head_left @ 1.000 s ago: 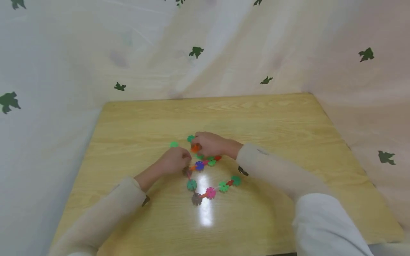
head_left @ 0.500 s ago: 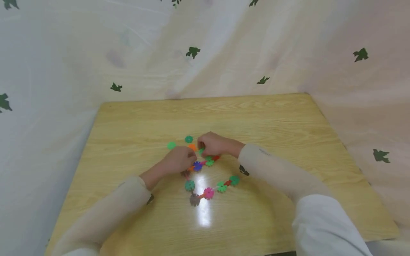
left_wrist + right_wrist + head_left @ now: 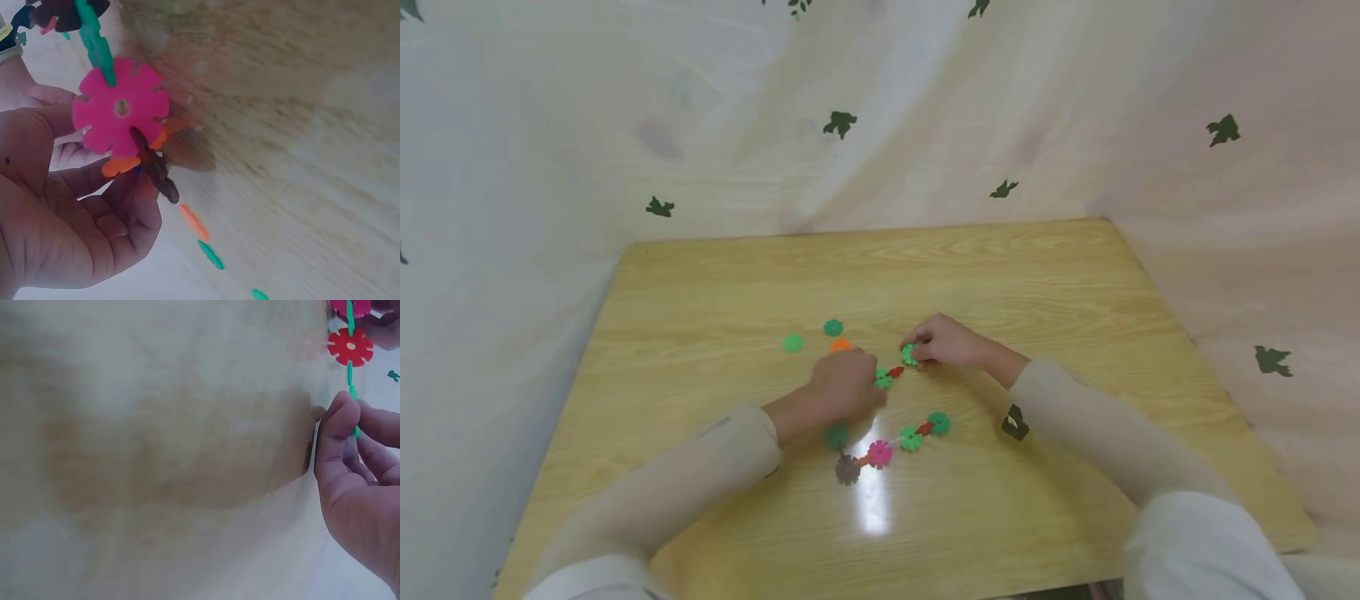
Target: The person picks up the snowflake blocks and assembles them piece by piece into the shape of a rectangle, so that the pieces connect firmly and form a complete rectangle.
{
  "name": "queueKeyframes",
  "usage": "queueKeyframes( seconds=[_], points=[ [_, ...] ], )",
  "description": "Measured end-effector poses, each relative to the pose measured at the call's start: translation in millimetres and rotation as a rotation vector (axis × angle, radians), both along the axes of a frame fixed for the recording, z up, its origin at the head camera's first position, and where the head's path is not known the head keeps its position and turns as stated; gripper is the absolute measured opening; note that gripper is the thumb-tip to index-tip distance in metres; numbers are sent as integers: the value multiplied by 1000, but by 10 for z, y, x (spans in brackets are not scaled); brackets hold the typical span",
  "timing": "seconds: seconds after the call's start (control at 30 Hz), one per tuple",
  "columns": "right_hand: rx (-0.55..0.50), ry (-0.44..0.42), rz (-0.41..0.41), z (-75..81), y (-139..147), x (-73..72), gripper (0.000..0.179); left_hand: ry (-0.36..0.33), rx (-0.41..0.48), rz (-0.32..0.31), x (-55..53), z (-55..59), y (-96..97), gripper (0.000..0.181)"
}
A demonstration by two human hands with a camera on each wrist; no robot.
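Note:
A chain of slotted plastic snowflake discs runs between and below my hands. My left hand curls round its middle part, covering several discs in the head view. In the left wrist view, a pink disc, a brown disc and an orange disc show at its fingers. My right hand pinches a green disc between thumb and fingertips. Edge-on in the right wrist view, that disc lies in line with a red disc. The chain's lower stretch, with a magenta disc, lies on the table.
Loose on the wooden table, beyond my left hand, lie a teal disc, a light green disc and an orange disc. A pale curtain with dark green bird and leaf shapes hangs behind the table.
My right hand has moved right with a green disc in its fingertips. My left hand has shifted right and slightly down over the chain, covering the blue disc. The head view has turned slightly.

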State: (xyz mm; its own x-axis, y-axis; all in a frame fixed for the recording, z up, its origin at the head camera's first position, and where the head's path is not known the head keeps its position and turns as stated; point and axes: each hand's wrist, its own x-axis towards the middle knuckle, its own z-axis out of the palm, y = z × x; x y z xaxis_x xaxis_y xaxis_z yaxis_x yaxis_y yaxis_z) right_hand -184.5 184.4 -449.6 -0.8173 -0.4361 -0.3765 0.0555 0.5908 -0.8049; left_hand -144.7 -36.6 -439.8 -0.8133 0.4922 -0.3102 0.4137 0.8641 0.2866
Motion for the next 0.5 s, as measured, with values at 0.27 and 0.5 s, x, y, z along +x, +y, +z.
queueKeyframes(
  seconds=[0.27, 0.5],
  points=[
    [-65, -81, -101, -58, 35, 156, 21, 28, -16, 14, 13, -22, 14, 34],
    [-127, -80, -149, -78, 38, 198, 27, 13, -3, -4, 7, -9, 58, 34]
  ],
)
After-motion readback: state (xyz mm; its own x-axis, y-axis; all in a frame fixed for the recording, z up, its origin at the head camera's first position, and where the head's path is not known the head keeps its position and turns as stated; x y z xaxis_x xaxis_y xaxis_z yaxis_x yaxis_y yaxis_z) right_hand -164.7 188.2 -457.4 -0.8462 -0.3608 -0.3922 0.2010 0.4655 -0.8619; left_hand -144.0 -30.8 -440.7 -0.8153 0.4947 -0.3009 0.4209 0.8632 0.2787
